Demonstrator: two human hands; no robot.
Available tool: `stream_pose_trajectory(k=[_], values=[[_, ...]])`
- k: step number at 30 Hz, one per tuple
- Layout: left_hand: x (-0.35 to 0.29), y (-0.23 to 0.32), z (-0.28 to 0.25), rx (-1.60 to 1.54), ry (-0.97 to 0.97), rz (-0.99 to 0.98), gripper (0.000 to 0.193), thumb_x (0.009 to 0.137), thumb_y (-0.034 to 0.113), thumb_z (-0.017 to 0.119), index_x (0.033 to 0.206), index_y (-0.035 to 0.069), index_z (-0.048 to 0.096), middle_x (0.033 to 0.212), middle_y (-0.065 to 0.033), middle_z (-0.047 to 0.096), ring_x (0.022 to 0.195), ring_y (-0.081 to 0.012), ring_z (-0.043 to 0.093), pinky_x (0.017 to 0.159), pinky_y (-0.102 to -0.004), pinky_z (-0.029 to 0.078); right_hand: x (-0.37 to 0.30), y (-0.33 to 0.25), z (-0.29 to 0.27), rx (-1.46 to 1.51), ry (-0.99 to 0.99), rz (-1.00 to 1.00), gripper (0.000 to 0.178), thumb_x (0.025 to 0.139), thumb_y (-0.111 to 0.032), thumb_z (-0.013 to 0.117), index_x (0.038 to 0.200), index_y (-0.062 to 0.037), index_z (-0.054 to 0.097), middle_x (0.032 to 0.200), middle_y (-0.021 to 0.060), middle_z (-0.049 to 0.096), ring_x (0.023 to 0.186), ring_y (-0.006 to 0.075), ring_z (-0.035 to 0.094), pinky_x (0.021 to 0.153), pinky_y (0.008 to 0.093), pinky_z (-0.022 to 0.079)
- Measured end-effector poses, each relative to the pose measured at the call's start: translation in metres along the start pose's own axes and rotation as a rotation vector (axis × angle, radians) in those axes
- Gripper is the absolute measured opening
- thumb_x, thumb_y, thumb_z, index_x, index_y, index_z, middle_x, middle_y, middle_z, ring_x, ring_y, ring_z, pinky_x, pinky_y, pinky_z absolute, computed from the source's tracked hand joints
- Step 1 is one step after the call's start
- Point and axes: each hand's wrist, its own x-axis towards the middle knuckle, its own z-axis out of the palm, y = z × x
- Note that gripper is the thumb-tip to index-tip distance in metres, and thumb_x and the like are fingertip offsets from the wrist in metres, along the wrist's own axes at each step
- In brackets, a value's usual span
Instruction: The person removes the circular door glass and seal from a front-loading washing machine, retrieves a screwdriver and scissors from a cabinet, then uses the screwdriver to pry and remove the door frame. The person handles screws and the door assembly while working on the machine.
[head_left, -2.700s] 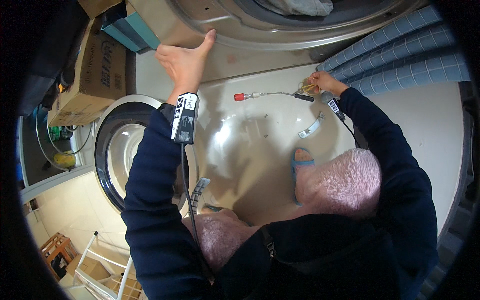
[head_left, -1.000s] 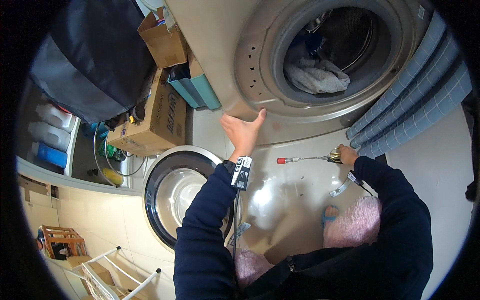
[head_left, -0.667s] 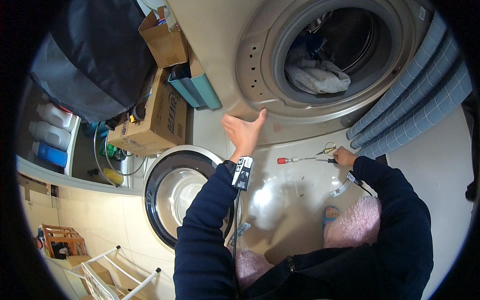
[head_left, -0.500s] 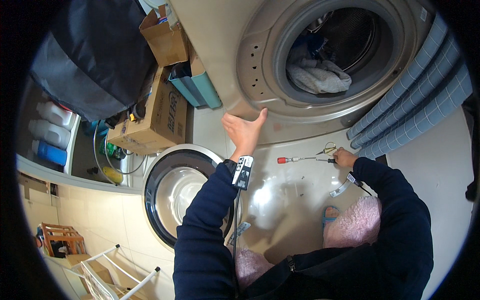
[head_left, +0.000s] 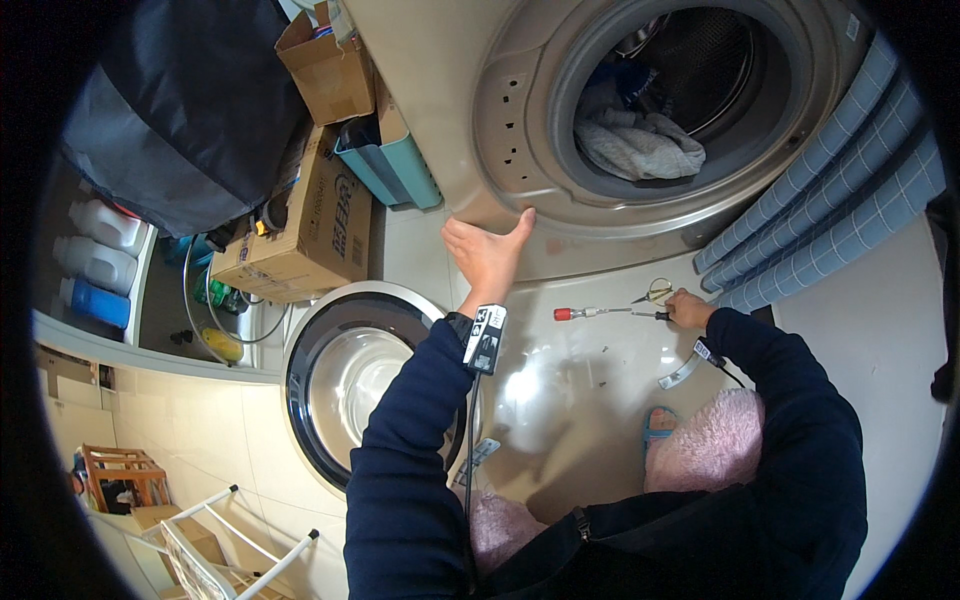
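Right hand at floor tools, left hand braced on washing machine front.
Step in hand, judged from the pose: handling a tool beside the opened-up front-loader. Right hand [head_left: 688, 310] is at the black-handled screwdriver [head_left: 653, 316], on the floor, right side, just in front of the washer; fingers bunched at the handle end, can't tell if clamped on it. Scissors [head_left: 656, 291] just beyond; red-handled screwdriver [head_left: 570, 314] to the left. Left hand [head_left: 488, 252] against the lower left of the washing machine [head_left: 600, 256], thumb and fingers apart, gripping nothing. Round door [head_left: 362, 385] lies off, on floor at left. Next move seems to call for a firm handle hold, clear of the scissors.
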Motion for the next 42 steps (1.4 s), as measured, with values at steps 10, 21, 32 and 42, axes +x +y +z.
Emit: stream_pose_trajectory(k=[10,21,32,42], values=[[0.0,0.0,0.0,0.018,-0.005,0.007,0.091,0.058,0.056,0.078,0.103,-0.013,0.037,0.102,-0.0251,0.043,0.101,-0.0369,0.042,0.09,-0.0425,0.036,0.0,-0.003,-0.005,-0.009,0.001,-0.026,0.025,0.079,-0.018,0.053,0.099,-0.007,0.064,0.106,0.0254,0.053,0.093,0.0375,0.059,0.085,0.0415,0.048],[-0.001,0.004,-0.002,-0.008,-0.017,-0.022,0.091,0.059,0.055,0.078,0.103,-0.013,0.037,0.102,-0.025,0.043,0.101,-0.0367,0.042,0.091,-0.0422,0.036,0.0,-0.008,-0.01,-0.049,-0.031,-0.001,0.023,0.078,-0.018,0.053,0.095,-0.0072,0.065,0.103,0.0237,0.056,0.092,0.0351,0.059,0.082,0.0404,0.048],[0.0,-0.001,0.001,-0.011,0.022,0.034,0.091,0.059,0.055,0.078,0.103,-0.013,0.037,0.102,-0.0251,0.043,0.101,-0.0375,0.042,0.091,-0.043,0.036,0.006,-0.002,-0.002,-0.05,-0.03,-0.026,0.018,0.077,-0.016,0.056,0.089,-0.0085,0.067,0.103,0.022,0.056,0.088,0.0348,0.06,0.08,0.0403,0.049],[-0.001,-0.007,0.005,-0.051,-0.013,0.014,0.092,0.058,0.055,0.079,0.103,-0.013,0.037,0.103,-0.0254,0.043,0.102,-0.0386,0.042,0.091,-0.044,0.035,-0.011,-0.013,-0.013,0.056,0.01,0.014,0.019,0.076,-0.018,0.057,0.087,-0.0066,0.067,0.09,0.0226,0.059,0.082,0.0368,0.061,0.076,0.0433,0.049]])
